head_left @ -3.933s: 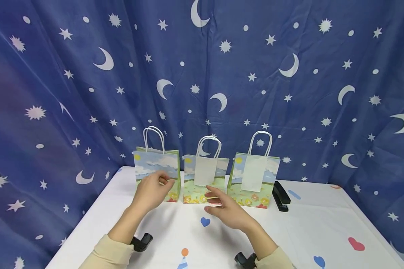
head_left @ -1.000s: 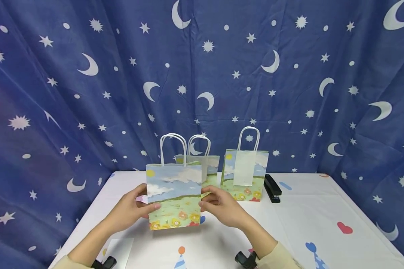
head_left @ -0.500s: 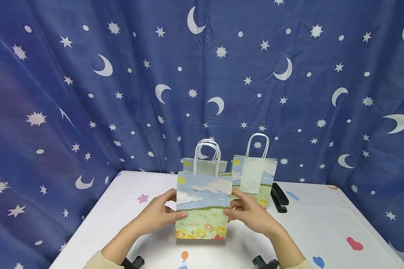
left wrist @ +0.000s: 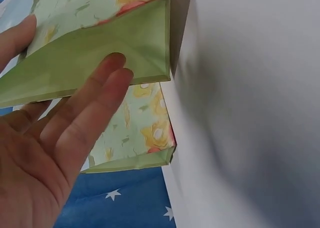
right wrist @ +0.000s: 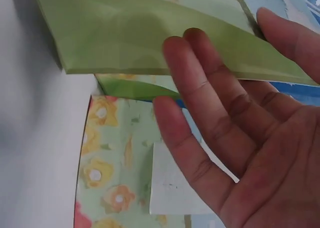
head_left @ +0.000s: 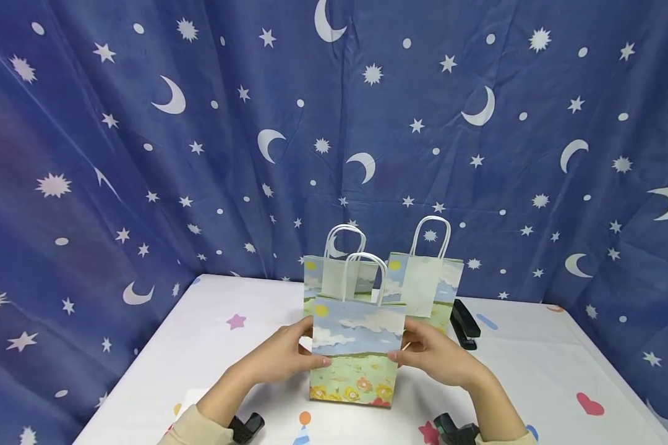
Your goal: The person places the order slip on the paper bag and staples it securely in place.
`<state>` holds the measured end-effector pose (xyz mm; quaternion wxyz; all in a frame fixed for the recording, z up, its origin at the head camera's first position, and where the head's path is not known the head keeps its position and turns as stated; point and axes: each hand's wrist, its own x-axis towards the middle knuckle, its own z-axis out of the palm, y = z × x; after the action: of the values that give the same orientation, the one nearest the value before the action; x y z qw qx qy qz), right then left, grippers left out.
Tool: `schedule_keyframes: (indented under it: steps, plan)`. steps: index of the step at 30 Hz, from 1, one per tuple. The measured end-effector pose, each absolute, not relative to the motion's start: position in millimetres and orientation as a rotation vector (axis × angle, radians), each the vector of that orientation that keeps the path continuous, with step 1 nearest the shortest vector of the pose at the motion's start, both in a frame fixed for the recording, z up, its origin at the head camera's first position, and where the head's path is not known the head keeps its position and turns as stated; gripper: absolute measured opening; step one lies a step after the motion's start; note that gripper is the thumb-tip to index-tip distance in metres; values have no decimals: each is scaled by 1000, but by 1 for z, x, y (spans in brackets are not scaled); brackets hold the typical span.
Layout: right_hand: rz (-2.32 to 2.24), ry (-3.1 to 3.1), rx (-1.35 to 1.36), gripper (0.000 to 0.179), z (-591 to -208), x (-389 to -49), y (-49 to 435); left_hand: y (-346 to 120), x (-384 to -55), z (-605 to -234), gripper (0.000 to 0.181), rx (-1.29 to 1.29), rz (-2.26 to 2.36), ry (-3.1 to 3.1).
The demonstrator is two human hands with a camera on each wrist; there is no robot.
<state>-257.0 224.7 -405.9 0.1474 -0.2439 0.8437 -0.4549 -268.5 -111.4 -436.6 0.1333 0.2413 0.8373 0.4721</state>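
Between my two hands is a paper gift bag (head_left: pixel 359 352) with white cord handles, printed with sky, meadow and flowers. My left hand (head_left: pixel 284 352) holds its left side, thumb on the front and other fingers along the green side panel (left wrist: pixel 145 42). My right hand (head_left: pixel 436 355) grips the opposite side likewise, thumb on the front. Whether the bag's base touches the table is hard to tell. Close behind it stands a matching middle bag (head_left: pixel 312 281), partly hidden, and a right bag (head_left: pixel 451 278). Each of these two has a white paper (head_left: pixel 421 287) on its front.
A black stapler (head_left: pixel 464 324) lies on the white table (head_left: pixel 534 371) beside the right bag. Partly behind my left forearm is a flat white paper (head_left: pixel 192 398). A blue curtain (head_left: pixel 200 185) with moons and stars hangs behind the table.
The bag that stood at the far left is now held between both hands, brought rightward and nearer, in front of the middle bag. A white paper has appeared near my left forearm.
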Motion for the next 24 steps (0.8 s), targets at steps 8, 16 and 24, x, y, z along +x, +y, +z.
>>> schedule_keyframes:
  steps: [8, 16, 24]
  plan:
    - [-1285, 2414, -731, 30, -404, -256, 232, -110, -264, -433, 56, 692, 1269, 2492]
    - [-1231, 2448, -676, 39, -398, -253, 234, -112, -257, -425, 65, 717, 1123, 2600]
    - [-1210, 2566, -648, 48, -394, -249, 230, -110, -253, -412, 81, 668, 1149, 2784]
